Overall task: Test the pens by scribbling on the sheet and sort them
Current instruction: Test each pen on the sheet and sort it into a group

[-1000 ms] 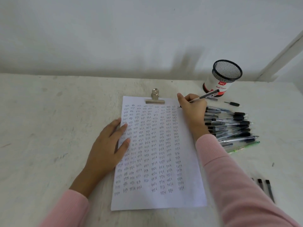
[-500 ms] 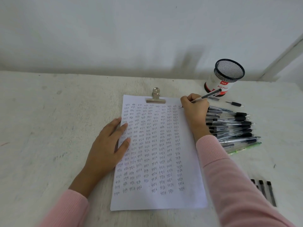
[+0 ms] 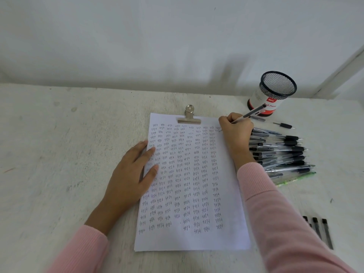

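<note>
A white sheet [image 3: 199, 239] covered with rows of the small written word "test" lies on the table under a metal clip [image 3: 189, 117]. My right hand [image 3: 235, 131] grips a clear pen [image 3: 253, 113] with its tip on the sheet's top right corner. My left hand [image 3: 134, 174] lies flat with spread fingers on the sheet's left edge. A heap of several clear pens with black grips [image 3: 281, 154] lies just right of my right hand.
A black mesh cup with a red and white label [image 3: 272, 93] stands behind the heap. A loose pen part [image 3: 284, 126] lies beside it. Three pens [image 3: 321, 229] lie apart at the lower right. A wall rises behind the table.
My right hand with the pen has shifted slightly right along the top of the sheet. My left hand has stayed in place.
</note>
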